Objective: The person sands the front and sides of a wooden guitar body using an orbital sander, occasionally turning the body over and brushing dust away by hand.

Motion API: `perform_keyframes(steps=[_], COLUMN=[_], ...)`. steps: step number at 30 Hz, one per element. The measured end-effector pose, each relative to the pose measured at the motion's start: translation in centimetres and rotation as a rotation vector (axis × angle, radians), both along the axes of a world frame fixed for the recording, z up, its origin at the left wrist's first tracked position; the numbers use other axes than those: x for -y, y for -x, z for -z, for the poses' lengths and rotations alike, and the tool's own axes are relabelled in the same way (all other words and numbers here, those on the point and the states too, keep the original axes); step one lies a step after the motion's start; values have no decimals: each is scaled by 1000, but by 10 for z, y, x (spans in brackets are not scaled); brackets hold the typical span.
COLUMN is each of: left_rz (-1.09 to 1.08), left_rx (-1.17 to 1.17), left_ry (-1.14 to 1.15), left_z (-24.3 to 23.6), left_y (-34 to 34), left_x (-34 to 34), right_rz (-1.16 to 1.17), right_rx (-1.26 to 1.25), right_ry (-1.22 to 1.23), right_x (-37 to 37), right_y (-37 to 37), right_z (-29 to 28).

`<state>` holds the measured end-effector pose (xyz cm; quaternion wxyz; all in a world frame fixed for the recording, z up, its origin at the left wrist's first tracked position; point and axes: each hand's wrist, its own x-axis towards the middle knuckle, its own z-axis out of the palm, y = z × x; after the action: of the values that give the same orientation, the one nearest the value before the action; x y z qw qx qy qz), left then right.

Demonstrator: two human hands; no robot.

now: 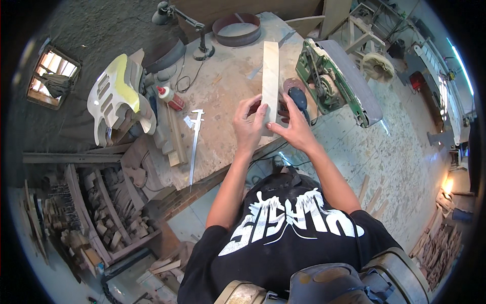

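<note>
- left hand is pinching the pale wooden board at its left edge, thumb and fingers closed on it
- right hand is gripping the same board's near end, thumb on the face, fingers half curled
- board is pointing away from the person, over the workbench
- dark handheld sander is sitting just beside right hand
- caliper is lying left of left hand

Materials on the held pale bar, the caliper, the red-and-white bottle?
Pale bar: likely bare wood; creamy, matte, faint grain-like streaks.
Caliper: probably metal, judging by its silvery-grey tone, though plastic isn't ruled out.
Bottle: seemingly plastic, with a smooth white body, red cap and red label area.
</note>
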<state>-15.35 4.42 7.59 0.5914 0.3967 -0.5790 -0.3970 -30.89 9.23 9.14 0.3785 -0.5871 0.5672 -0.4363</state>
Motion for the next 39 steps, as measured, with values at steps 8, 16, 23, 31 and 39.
perform_keyframes(steps=[8, 16, 23, 31, 39], left_rz=[115, 206, 232, 257, 248], left_rx=[65, 57, 118, 264, 173], left_ry=[-13, -80, -64, -64, -117], left_z=[11, 20, 30, 48, 21], left_y=[-24, -32, -37, -42, -13], left_x=[-4, -15, -19, -24, -30], right_rz=[-53, -71, -57, -46, -23], right_rx=[-31, -5, -70, -204, -183], right_ry=[36, 4, -5, -36, -306], right_x=[2, 1, -6, -16, -51], right_y=[-4, -5, -7, 2, 25], right_z=[7, 10, 17, 43, 78])
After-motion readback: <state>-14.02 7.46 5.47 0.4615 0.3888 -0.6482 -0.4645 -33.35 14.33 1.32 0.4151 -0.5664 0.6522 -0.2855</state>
